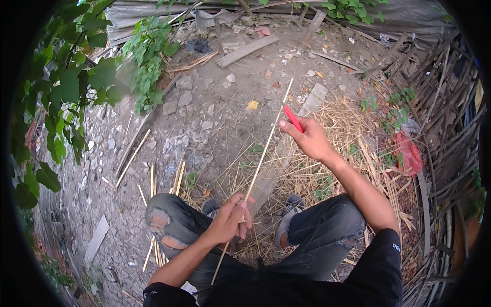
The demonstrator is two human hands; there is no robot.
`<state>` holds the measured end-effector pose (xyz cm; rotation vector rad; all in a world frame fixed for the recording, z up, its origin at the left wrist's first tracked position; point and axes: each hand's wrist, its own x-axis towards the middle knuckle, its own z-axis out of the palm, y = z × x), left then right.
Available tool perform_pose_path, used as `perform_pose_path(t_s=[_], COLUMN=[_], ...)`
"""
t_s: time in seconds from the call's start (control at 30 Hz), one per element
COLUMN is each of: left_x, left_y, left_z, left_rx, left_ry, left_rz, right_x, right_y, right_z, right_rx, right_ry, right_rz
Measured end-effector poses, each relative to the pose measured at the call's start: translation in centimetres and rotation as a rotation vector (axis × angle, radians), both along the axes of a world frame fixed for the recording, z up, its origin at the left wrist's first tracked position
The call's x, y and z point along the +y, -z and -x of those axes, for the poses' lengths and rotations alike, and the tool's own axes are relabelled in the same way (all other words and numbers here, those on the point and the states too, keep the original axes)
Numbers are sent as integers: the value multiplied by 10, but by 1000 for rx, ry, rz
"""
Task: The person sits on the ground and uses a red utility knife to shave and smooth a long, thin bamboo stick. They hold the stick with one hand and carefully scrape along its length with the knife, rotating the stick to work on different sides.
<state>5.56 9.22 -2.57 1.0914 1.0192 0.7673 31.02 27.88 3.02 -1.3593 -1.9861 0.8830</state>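
Note:
A long, thin pale bamboo stick point(265, 149) slants from between my knees up toward the far middle. My left hand point(231, 219) is closed around its lower part, with the tail end poking out below the fist toward my lap. In my right hand point(311, 138) is a slim red-handled knife point(293, 119), the thumb pressed along it. It lies close beside the upper part of the stick; I cannot make out its blade or tell whether it touches. Pale shavings point(342, 133) are strewn over the ground by my right forearm.
Several cut bamboo sticks point(153, 179) lie by my left knee. A flat board point(312, 100) runs under the shavings. Stones, planks point(248, 51) and a grey sheet point(409, 18) are at the far side. Leafy vines point(66, 87) hang left; piled branches point(450, 112) and a red bag point(409, 155) are right.

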Motion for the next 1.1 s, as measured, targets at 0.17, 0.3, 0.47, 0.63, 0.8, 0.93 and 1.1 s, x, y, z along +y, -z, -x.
perform_pose_path(t_s=[0.17, 0.3, 0.47, 0.63, 0.8, 0.93, 1.1], left_x=[12, 16, 15, 9, 15, 15, 17], left_y=[1, 2, 10, 6, 7, 3, 9], left_z=[2, -1, 5, 9, 15, 14, 16], left_rx=[-41, -42, -41, 13, -19, 26, 80], left_ry=[-179, -198, -239, -173, -277, -232, -263], left_rz=[-29, -83, -18, -85, -12, -42, -84], right_x=[-36, -65, -59, -38, -67, -43, -23], right_y=[-18, -11, -7, -6, -19, -4, -3], right_z=[30, 54, 66, 49, 69, 61, 53], right_rx=[-254, -327, -450, -404, -551, -538, -475], right_ry=[-369, -549, -437, -376, -550, -367, -301], right_rz=[124, 47, 35, 25, 108, 51, 41])
